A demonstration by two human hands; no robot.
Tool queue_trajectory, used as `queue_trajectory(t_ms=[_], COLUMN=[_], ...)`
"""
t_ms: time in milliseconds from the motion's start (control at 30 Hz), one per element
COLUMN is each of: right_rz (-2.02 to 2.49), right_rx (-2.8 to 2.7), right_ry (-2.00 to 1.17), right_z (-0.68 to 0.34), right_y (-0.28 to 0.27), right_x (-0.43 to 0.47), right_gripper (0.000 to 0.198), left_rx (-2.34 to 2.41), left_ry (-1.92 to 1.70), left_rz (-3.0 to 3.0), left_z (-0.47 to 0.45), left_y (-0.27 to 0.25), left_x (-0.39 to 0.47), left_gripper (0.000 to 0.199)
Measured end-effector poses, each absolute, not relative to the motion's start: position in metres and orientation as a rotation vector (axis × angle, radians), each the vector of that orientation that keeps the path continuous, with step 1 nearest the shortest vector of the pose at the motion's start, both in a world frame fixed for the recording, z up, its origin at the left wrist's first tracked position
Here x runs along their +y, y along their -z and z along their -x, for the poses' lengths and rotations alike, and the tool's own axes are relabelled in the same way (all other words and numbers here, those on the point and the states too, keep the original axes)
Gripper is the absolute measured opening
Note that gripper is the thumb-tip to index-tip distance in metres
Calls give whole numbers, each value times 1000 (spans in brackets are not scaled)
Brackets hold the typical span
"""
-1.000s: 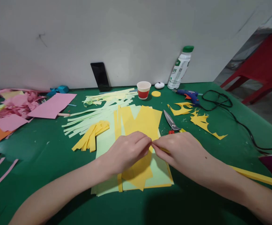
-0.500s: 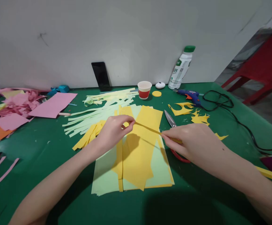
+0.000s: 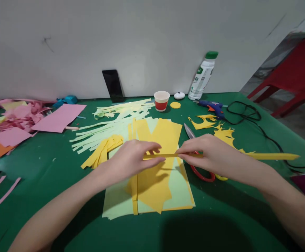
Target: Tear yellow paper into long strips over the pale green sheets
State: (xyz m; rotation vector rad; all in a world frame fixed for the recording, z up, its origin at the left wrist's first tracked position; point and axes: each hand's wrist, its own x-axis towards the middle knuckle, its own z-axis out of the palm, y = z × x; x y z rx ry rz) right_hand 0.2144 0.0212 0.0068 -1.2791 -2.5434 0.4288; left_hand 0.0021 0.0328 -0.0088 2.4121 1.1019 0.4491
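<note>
Lone head-worn camera, facing forward and down, left grip (image 3: 130, 157) and right grip (image 3: 210, 150) close, pale wall (image 3: 152, 45) beyond.

Yellow strip (image 3: 273, 156), scissors (image 3: 189, 132) partly hidden by right hand (image 3: 207, 151); red chair (image 3: 296, 71) cut off at right edge.

My right hand (image 3: 210, 151) pinches, its thumb (image 3: 191, 160) pressed toward the forefinger (image 3: 191, 146), the tips pointing left. Just left of that grip, my left hand (image 3: 131, 157) holds its fingers (image 3: 150, 144) curled above a parted thumb, the two hands apart. My bare left forearm (image 3: 65, 208) slants in from the grip's lower left, my bare right forearm (image 3: 283, 197) from its lower right.
</note>
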Motion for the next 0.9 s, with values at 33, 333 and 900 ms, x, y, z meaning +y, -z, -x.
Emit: queue_trajectory(t_ms=[33, 333, 900], right_rz=[1271, 1191, 1467], right_rx=[-2531, -2252, -2148], right_ry=[-511, -777, -735], right_z=[-212, -191, -210], right_y=[-6, 5, -12], right_x=[22, 16, 21], right_gripper=[22, 13, 11], left_rx=[1088, 1029, 1166], left_ry=[-411, -455, -363], left_rz=[-2468, -2486, -2124], left_z=[-6, -14, 26], left_y=[11, 18, -25], left_x=[28, 18, 41], left_gripper=[25, 24, 19])
